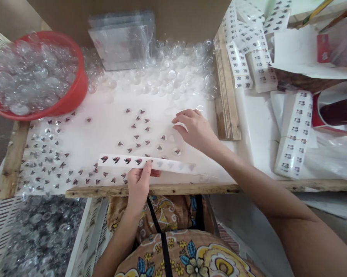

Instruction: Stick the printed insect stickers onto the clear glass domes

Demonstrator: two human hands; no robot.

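My left hand [140,182] is closed on a white sticker strip [118,160] near the table's front edge, thumb on top. Dark and red printed figures show on the strip's left part; its right part is nearly bare. To the right, my right hand [195,129] hovers low over the white surface, thumb and forefinger curved with a gap between them and nothing visible in it. Close to it lie small clear round pieces [177,151], some with a printed figure. More pieces with figures [136,137] are scattered left of that hand.
A red basin [83,73] heaped with clear pieces stands at the left. Loose clear pieces [171,75] and a plastic-wrapped stack [127,42] lie at the back. A wooden strip [227,92] separates bundled sticker sheets [294,134]. A crate of clear pieces [43,231] sits below left.
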